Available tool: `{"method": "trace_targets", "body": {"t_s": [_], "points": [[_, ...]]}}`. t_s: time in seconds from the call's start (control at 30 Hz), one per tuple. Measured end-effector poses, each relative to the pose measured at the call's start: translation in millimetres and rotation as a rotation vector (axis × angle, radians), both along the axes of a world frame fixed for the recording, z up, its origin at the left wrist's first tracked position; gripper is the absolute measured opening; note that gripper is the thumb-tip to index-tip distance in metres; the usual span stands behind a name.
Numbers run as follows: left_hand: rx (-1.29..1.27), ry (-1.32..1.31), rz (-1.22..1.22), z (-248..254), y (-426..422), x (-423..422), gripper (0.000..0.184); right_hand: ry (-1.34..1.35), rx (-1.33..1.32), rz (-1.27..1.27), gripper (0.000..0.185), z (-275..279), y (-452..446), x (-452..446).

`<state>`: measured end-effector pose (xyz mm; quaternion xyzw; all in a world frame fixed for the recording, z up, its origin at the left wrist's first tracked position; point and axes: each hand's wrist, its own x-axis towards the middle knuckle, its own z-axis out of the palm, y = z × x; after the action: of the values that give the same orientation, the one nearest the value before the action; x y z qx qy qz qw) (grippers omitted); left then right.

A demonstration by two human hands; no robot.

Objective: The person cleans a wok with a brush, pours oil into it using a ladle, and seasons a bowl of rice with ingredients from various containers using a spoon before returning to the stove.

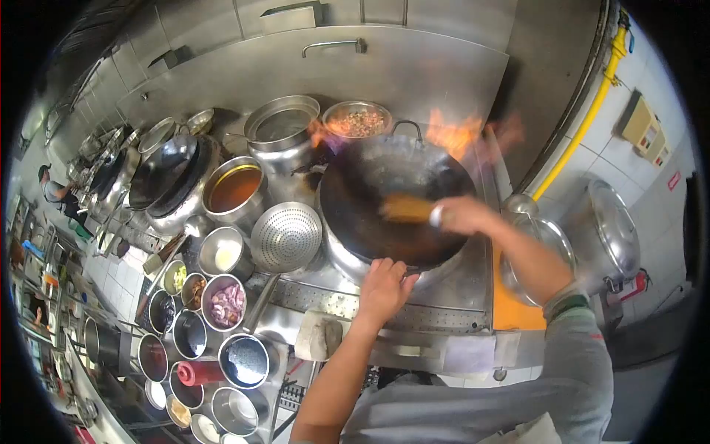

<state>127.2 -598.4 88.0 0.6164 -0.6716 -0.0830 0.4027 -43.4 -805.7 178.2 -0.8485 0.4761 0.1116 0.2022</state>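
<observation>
A large dark wok (355, 192) sits on the burner, with a loop handle (408, 126) at its far side. My left hand (384, 287) is closed on the wok's near edge; the fingers partly cover what they grip there. In my right hand (467, 216) is a bamboo wok brush (406, 209), its tan bristles over the inside of the wok and blurred by motion. Orange flames (451, 135) rise behind the wok's far rim. A perforated ladle (286, 235) rests just left of the wok, its handle pointing toward me.
Behind stand a bowl of chopped food (358, 120) and a covered pot (282, 122). To the left are a pot of brown liquid (235, 189), a bowl of sliced onion (224, 305) and a red squeeze bottle (200, 373). A folded cloth (319, 335) lies at the front edge. Another person (59, 194) stands far left.
</observation>
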Motion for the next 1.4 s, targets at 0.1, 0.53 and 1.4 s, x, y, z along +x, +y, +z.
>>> {"method": "trace_targets", "body": {"t_s": [0.1, 0.53, 1.4], "points": [[-0.011, -0.031, -0.008, 3, 0, 0, 0.023, -0.056, -0.636, -0.253, 0.054, -40, -40, -11], [-0.023, -0.023, -0.033, 0, -3, 5, 0.024, 0.111, -0.243, 0.230, 0.052, 7, -26, -13], [0.103, -0.052, -0.009, -2, -1, 11, 0.027, 0.123, -0.093, 0.228, 0.047, 19, 41, -29]]}}
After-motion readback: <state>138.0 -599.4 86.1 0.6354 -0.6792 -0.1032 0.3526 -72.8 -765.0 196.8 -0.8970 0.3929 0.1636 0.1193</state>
